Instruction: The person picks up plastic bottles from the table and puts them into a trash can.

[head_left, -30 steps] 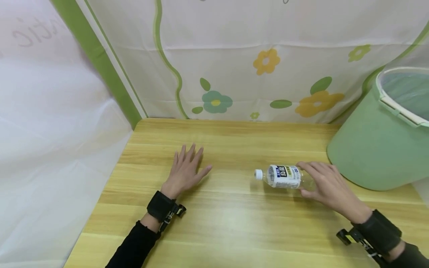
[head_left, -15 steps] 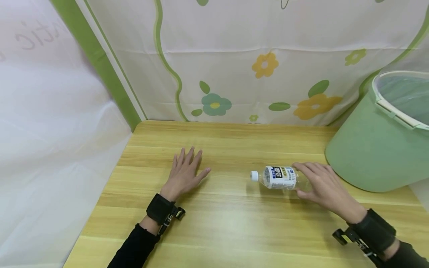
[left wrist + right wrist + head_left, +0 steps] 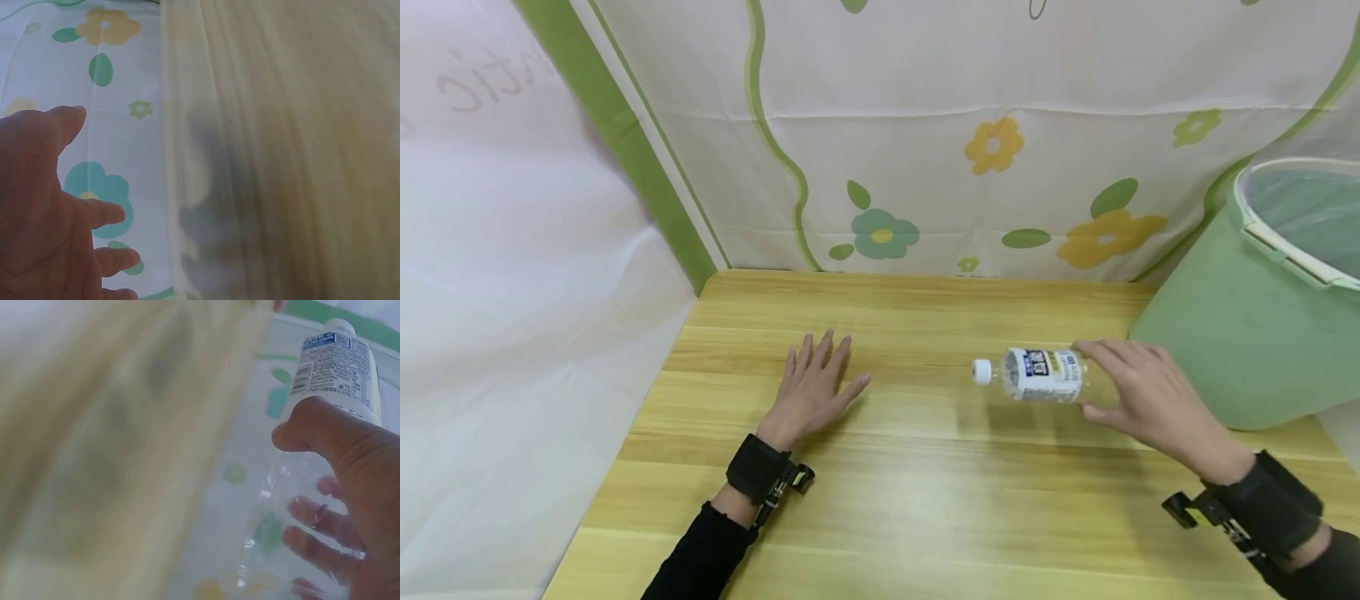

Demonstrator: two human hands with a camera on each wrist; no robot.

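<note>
A clear plastic bottle (image 3: 1045,375) with a white cap and a printed white label lies sideways in my right hand (image 3: 1150,400). Its cap points left, and its shadow falls on the table below it. My thumb and fingers grip the bare lower part of the bottle; in the right wrist view the fingers show through the clear plastic (image 3: 269,506), with the thumb near the label. My left hand (image 3: 811,392) is spread with straight fingers over the left half of the table, holding nothing. The left wrist view shows that palm and its fingers (image 3: 103,212).
A light green bin (image 3: 1247,333) with a white rim and a clear liner stands at the table's right back, just beyond my right hand. A floral curtain (image 3: 925,167) hangs along the back edge of the wooden table (image 3: 887,517). White cloth (image 3: 535,333) covers the left side.
My right hand first shifts slightly left with the bottle, then lifts it up and to the right, and its shadow separates from it. My left hand stays put.
</note>
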